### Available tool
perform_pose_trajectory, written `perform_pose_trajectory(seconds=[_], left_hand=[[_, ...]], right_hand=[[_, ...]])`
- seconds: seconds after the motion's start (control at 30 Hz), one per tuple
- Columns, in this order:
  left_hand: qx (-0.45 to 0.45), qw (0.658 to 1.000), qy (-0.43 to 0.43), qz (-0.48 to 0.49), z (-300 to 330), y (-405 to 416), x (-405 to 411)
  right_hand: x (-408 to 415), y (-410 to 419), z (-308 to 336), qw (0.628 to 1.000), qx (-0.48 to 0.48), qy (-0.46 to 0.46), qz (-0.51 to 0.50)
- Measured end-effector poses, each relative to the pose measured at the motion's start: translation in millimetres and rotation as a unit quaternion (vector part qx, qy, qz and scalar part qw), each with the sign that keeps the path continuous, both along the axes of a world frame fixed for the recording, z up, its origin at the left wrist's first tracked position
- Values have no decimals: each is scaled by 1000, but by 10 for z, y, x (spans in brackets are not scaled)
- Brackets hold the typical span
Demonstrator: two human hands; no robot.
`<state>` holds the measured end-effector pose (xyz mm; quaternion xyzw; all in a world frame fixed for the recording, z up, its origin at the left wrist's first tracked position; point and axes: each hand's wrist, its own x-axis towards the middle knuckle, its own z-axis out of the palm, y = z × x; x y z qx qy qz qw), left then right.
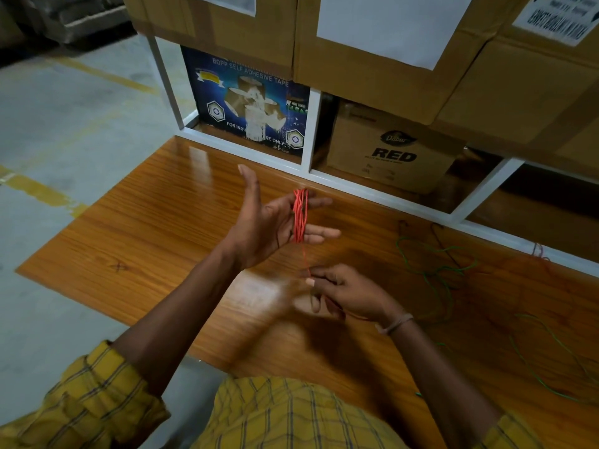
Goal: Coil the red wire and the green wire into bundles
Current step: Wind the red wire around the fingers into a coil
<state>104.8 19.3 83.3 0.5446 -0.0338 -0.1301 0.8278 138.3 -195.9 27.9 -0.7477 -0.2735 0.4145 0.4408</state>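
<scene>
The red wire is wound in several loops around the straight fingers of my left hand, which is held up above the wooden board with thumb spread. A single red strand runs down from the coil to my right hand, which pinches it between thumb and fingertips just below. The green wire lies loose and tangled on the board at the right, trailing toward the near right edge.
The wooden board lies on a grey concrete floor. Behind it stands a white metal rack holding a blue tape carton and a brown "RED" carton, with large cardboard boxes stacked above.
</scene>
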Motion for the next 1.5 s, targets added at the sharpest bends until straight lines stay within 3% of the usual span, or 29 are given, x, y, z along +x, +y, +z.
perform_pose_trajectory(seconds=[0.23,0.4,0.57,0.77,0.93,1.17,1.33,1.5], left_hand=[[119,987,39,100,-192,87,128],[204,977,41,49,-240,80,50],[222,974,26,-47,-268,31,-92],[211,967,4,-142,-146,-131,-202],[156,976,-18,-153,-134,-161,-217],[16,993,-37,-107,-15,-161,-155],[-68,997,-34,-36,34,-126,7],[-26,998,5,58,-102,-189,104]], right_hand=[[-100,-41,304,993,-38,-37,109],[92,-214,734,992,52,-94,64],[487,-274,916,981,117,-154,-2],[734,-110,727,960,104,-237,-108],[857,-82,357,950,100,-225,-192],[502,-131,-73,973,44,-164,-159],[159,-195,-145,964,-9,-251,-83],[-41,-288,43,959,19,-284,9]])
